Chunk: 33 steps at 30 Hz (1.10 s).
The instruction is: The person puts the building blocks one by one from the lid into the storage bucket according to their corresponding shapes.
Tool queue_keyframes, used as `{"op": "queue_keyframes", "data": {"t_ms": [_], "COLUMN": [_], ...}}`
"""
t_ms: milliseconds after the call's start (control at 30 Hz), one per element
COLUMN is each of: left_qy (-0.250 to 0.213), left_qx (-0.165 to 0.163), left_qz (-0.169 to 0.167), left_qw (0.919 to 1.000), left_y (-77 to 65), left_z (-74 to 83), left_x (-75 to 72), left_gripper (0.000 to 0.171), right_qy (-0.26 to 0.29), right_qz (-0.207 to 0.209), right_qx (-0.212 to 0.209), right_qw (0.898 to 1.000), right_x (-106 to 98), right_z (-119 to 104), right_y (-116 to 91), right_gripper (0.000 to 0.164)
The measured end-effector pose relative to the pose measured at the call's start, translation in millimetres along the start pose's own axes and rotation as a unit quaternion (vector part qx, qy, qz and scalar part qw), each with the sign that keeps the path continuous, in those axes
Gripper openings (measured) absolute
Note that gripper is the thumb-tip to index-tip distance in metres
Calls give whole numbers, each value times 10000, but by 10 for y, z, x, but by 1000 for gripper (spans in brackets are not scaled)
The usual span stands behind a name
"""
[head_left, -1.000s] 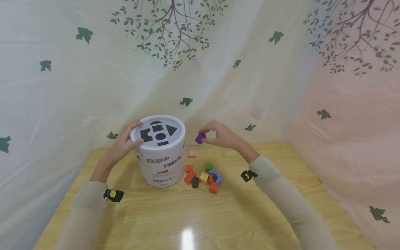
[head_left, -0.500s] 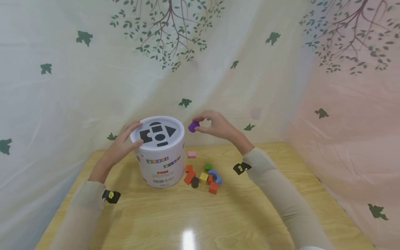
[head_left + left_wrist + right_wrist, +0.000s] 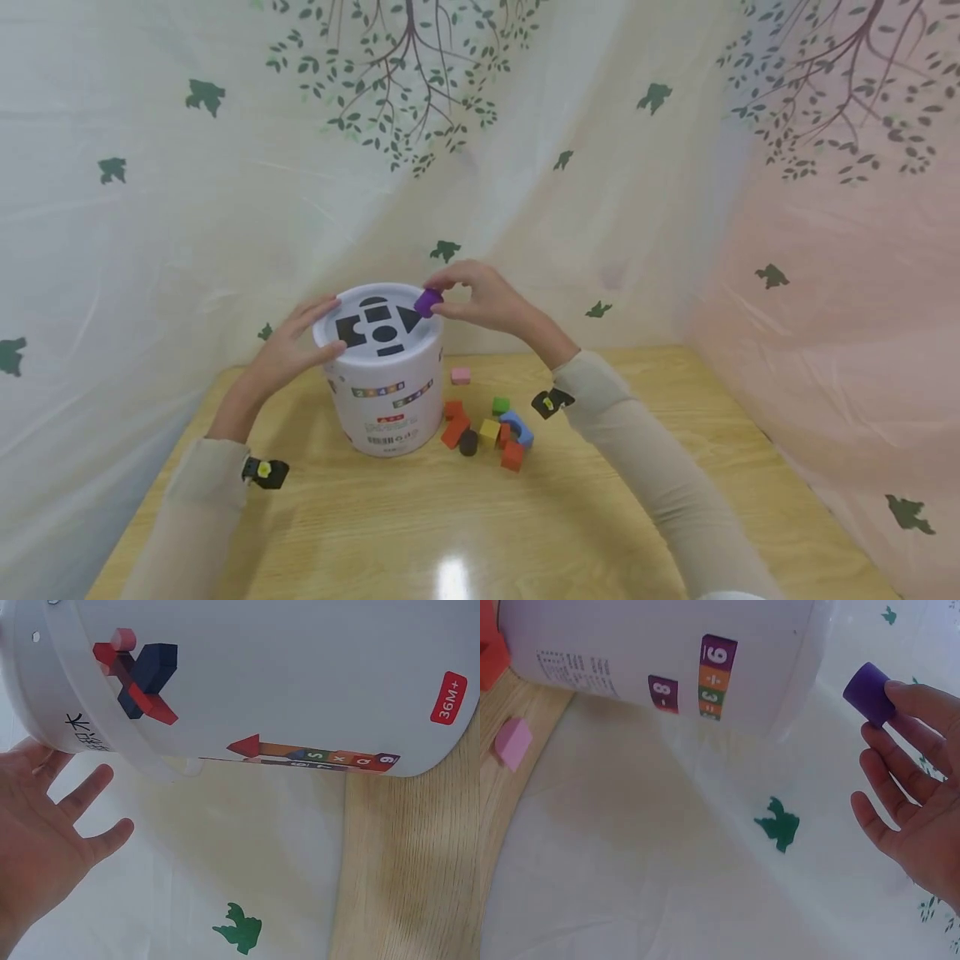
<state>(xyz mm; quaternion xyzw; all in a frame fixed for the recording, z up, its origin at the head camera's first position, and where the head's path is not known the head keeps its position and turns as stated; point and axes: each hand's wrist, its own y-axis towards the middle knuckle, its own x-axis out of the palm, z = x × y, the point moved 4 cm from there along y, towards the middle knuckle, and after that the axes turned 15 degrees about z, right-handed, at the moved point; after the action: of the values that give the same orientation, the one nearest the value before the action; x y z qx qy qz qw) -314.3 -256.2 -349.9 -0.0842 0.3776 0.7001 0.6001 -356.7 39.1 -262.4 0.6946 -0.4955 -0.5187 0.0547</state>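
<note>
A white shape-sorter bucket (image 3: 385,400) stands upright on the table, its lid (image 3: 408,347) cut with dark openings of several shapes. My left hand (image 3: 294,343) rests on the left edge of that lid, thumb and fingertips over the rim. In the left wrist view the left hand's fingers (image 3: 94,791) are spread and mostly straight. My right hand (image 3: 483,296) pinches a purple cylinder block (image 3: 428,302) between thumb and fingers, over the lid's right edge by the triangular hole. The right wrist view shows the purple cylinder (image 3: 868,693) held, the other fingers loosely extended.
Right of the bucket lie loose blocks: a pink one (image 3: 461,377), a green one (image 3: 501,406), a blue arch (image 3: 521,429), a yellow one (image 3: 489,432), a dark round one (image 3: 468,442) and several orange-red ones (image 3: 512,456). A printed cloth (image 3: 525,217) hangs behind the table.
My right hand has carried the purple cylinder up and to the left, from beside the bucket to over the lid's right edge. The left hand stays on the lid.
</note>
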Motion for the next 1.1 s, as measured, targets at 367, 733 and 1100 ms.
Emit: {"op": "queue_keyframes", "data": {"t_ms": [367, 733, 1100], "left_qy": [-92, -427, -508], "left_qx": [-129, -235, -214], "left_qz": [-94, -95, -65], "left_qw": [9998, 9988, 9985], "left_y": [11, -25, -29], "left_z": [13, -19, -35], "left_x": [-23, 16, 41], "left_gripper": [83, 81, 79], "right_qy": [-35, -243, -328], "right_qz": [-294, -748, -913], "right_qx": [52, 83, -91], "right_qw": [9995, 9969, 9952], "right_x": [261, 479, 606], "right_z": [-145, -272, -246], "right_y": [91, 108, 83], "right_gripper": [40, 40, 42]}}
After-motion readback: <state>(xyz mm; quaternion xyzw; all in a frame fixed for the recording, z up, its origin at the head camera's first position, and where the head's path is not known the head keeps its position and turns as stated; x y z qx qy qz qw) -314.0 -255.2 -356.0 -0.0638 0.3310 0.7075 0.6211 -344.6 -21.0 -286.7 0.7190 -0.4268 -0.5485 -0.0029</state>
